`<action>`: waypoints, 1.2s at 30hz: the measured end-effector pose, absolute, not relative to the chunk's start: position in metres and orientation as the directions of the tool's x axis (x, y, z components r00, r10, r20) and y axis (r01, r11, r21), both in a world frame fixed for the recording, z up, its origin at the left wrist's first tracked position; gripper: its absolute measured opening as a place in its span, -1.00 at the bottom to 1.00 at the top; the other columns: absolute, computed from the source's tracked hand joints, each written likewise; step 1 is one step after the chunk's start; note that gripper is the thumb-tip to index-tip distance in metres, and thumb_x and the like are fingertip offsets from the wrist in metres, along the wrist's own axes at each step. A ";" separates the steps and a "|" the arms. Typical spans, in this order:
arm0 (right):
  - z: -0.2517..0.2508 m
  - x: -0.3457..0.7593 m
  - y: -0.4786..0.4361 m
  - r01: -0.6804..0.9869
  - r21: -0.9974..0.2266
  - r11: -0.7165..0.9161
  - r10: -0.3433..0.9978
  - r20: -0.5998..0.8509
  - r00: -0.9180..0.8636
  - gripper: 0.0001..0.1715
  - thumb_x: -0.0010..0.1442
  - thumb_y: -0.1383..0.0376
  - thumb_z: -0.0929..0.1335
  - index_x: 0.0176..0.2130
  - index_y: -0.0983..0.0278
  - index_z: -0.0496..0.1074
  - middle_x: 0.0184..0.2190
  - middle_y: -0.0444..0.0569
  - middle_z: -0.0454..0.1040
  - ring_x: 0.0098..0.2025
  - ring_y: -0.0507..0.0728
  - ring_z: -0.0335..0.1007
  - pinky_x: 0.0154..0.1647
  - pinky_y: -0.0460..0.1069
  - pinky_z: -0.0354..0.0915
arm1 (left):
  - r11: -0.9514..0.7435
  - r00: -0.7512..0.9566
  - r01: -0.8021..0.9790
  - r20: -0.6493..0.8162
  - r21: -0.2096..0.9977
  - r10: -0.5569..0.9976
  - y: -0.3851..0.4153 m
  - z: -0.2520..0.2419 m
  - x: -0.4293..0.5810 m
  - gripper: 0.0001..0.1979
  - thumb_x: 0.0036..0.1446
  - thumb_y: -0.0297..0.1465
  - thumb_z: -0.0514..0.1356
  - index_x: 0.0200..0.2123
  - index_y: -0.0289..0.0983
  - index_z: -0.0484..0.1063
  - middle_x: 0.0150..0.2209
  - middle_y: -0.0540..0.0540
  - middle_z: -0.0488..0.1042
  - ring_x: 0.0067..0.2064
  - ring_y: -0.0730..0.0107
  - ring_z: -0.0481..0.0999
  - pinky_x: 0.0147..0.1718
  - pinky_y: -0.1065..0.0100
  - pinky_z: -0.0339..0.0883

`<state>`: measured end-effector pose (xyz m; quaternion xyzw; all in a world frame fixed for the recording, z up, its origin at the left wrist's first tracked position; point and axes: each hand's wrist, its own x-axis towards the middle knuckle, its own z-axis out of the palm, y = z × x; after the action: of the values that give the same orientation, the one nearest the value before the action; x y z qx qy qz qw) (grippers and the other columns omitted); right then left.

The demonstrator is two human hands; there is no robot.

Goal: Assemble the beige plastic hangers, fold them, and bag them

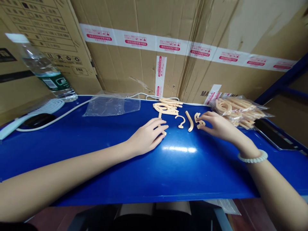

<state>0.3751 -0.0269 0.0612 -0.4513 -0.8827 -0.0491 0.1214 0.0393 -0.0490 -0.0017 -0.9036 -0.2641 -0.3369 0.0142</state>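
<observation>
My left hand point(150, 136) lies on the blue tabletop with its fingers spread over a narrow beige plastic strip point(160, 114), which they partly cover. To the right, my right hand point(218, 125) has thumb and fingertips closed around small curved beige plastic pieces point(197, 116), partly hidden by the fingers. Between the hands lie a beige hanger hook point(181, 121) and a slightly bent beige hanger arm point(189, 121), each apart from the fingers. Behind them is a loose pile of beige hanger parts point(166, 108).
Clear bags of beige parts point(240, 110) sit right of my right hand, near a dark phone-like device point(275, 134). An empty plastic bag point(112, 105), white cable point(72, 113) and water bottle point(45, 70) are at left. Cardboard boxes point(134, 67) wall the back.
</observation>
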 end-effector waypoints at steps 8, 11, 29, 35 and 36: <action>0.067 0.374 -0.030 0.785 -0.170 0.596 0.803 0.094 -0.589 -0.78 0.25 0.25 0.36 -0.19 0.28 0.59 -0.22 0.08 0.52 -0.26 0.19 0.52 -0.15 0.10 0.46 | -0.907 0.717 0.420 0.600 0.034 0.354 -0.063 0.002 0.043 -0.77 0.36 -0.45 0.05 -0.13 -0.35 0.52 -0.14 -0.24 0.57 -0.10 0.15 0.55 -0.14 0.17 0.53; 0.067 0.373 -0.030 0.782 -0.203 0.589 0.808 0.165 -0.566 -0.76 0.25 0.21 0.37 -0.18 0.29 0.59 -0.23 0.08 0.54 -0.26 0.20 0.53 -0.18 0.08 0.44 | -0.890 0.699 0.448 0.590 0.079 0.404 -0.062 0.000 0.043 -0.78 0.35 -0.44 0.07 -0.13 -0.36 0.51 -0.09 -0.27 0.55 -0.05 0.12 0.53 -0.10 0.15 0.52; 0.049 0.252 0.058 0.908 -0.199 0.370 0.925 0.171 -0.339 -0.68 0.05 0.29 0.56 -0.19 0.37 0.56 -0.26 0.16 0.63 -0.18 0.26 0.56 -0.17 0.00 0.32 | -0.745 0.608 0.655 0.496 0.129 0.621 -0.068 0.005 0.044 -0.66 0.27 -0.35 0.12 0.02 -0.43 0.46 0.01 -0.33 0.49 0.06 -0.05 0.44 0.03 0.03 0.46; 0.052 0.253 0.055 0.802 -0.487 0.347 0.935 0.251 -0.252 -0.60 0.13 0.42 0.46 0.00 0.35 0.55 -0.27 0.05 0.64 -0.33 0.15 0.54 -0.24 -0.01 0.40 | -0.745 0.614 0.651 0.475 0.148 0.631 -0.068 0.006 0.043 -0.66 0.27 -0.36 0.10 0.02 -0.42 0.46 0.02 -0.31 0.50 0.07 -0.04 0.47 0.03 0.04 0.47; 0.054 0.254 0.053 0.769 -0.540 0.342 0.937 0.262 -0.233 -0.61 0.16 0.42 0.44 0.02 0.36 0.54 -0.31 0.03 0.63 -0.38 0.13 0.53 -0.27 -0.01 0.41 | -0.746 0.613 0.647 0.475 0.158 0.631 -0.067 0.006 0.043 -0.66 0.27 -0.36 0.11 0.02 -0.42 0.46 0.02 -0.32 0.50 0.07 -0.04 0.47 0.03 0.03 0.47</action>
<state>0.2537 0.0527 0.0542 -0.5532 -0.7706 0.1509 0.2781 0.0428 -0.0675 0.0059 -0.8978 -0.3559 -0.2589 0.0146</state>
